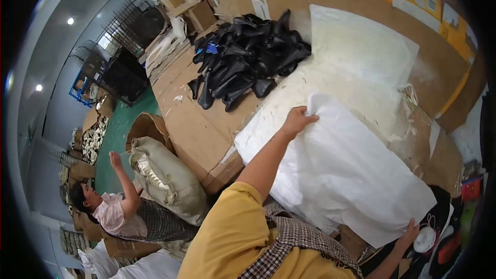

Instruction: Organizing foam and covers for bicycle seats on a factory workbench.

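A large white plastic sheet (356, 170), perhaps a flat bag, stretches between my two hands over the work table. My left hand (299, 122) pinches its far edge, with the arm reached out. Down at the lower right, my right hand (409, 236) holds the sheet's near corner, its fingers partly hidden. Beneath it and beyond, more pale plastic (356, 57) covers the table. Past my left hand lies a heap of glossy black pieces (243, 54) shaped like bicycle saddles, with a bit of blue among them.
Cardboard (191, 108) covers the table's left part. On the left, a co-worker (126, 209) stands by a full, tied woven sack (168, 173), one arm raised. Cardboard boxes (199, 13) stand at the back. A white round object (424, 238) and clutter sit beside my right hand.
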